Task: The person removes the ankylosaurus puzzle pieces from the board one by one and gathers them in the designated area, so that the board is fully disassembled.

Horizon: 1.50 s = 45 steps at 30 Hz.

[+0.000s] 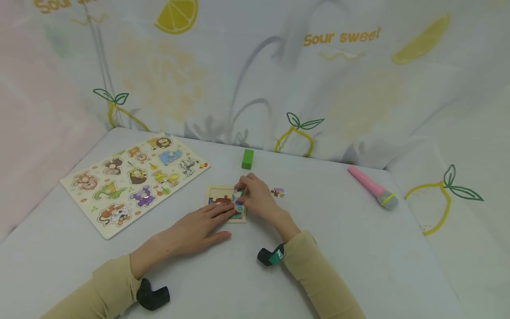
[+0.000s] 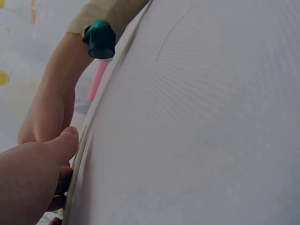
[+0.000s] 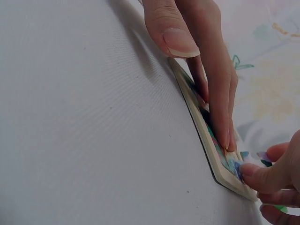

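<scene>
A small square wooden jigsaw tray [image 1: 214, 189] with a colourful picture lies on the table. My left hand [image 1: 194, 230] rests on it, fingers stretched across the picture and thumb out to the side. At the tray's right side, my right hand [image 1: 259, 198] pinches a small jigsaw piece [image 1: 238, 193] between thumb and fingers. The right wrist view shows this piece [image 3: 263, 158] tilted up over the tray's far corner, close to the left fingertips. Part of the picture is hidden under the hands. Another loose jigsaw piece [image 1: 279, 192] lies just right of the right hand.
A large wooden animal puzzle board [image 1: 129, 201] lies at the left. Behind the tray stands a green block [image 1: 247, 159]. A pink toy microphone [image 1: 372, 187] lies at the right, near the table's edge. A lemon-patterned cloth [image 1: 223, 84] hangs behind the table.
</scene>
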### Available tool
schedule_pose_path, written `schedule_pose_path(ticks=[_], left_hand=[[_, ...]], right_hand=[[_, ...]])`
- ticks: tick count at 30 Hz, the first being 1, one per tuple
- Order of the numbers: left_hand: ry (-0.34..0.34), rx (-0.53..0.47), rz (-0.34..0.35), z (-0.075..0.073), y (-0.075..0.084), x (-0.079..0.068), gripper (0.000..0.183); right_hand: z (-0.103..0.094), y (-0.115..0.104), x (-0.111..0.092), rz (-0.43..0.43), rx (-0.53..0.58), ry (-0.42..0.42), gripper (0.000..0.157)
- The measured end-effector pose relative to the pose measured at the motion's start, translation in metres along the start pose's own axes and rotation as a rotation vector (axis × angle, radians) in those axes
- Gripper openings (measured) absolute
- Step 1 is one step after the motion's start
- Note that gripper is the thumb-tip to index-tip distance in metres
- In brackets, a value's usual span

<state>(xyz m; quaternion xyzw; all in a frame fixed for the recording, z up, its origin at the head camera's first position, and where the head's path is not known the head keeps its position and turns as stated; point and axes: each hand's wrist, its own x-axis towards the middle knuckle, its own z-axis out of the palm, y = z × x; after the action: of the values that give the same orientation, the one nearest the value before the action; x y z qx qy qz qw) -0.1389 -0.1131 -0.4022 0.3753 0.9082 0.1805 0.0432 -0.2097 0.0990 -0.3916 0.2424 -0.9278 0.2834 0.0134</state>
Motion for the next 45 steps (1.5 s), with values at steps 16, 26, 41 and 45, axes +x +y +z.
schedule_pose_path(ticks=[16, 26, 41, 45], left_hand=[[0.011, 0.005, 0.009, 0.002, -0.002, 0.002, 0.065], [0.018, 0.019, 0.008, 0.001, 0.0, 0.0, 0.064], [0.004, 0.024, -0.014, 0.001, 0.0, -0.003, 0.064], [0.008, 0.023, -0.008, 0.001, 0.0, -0.003, 0.064]], right_hand=[[0.002, -0.001, 0.0, 0.015, 0.062, 0.067, 0.018], [-0.037, 0.018, -0.01, 0.132, 0.312, 0.187, 0.02], [-0.091, 0.101, -0.062, 0.348, 0.17, 0.178, 0.023], [-0.086, 0.107, -0.061, 0.325, 0.125, 0.166, 0.018]])
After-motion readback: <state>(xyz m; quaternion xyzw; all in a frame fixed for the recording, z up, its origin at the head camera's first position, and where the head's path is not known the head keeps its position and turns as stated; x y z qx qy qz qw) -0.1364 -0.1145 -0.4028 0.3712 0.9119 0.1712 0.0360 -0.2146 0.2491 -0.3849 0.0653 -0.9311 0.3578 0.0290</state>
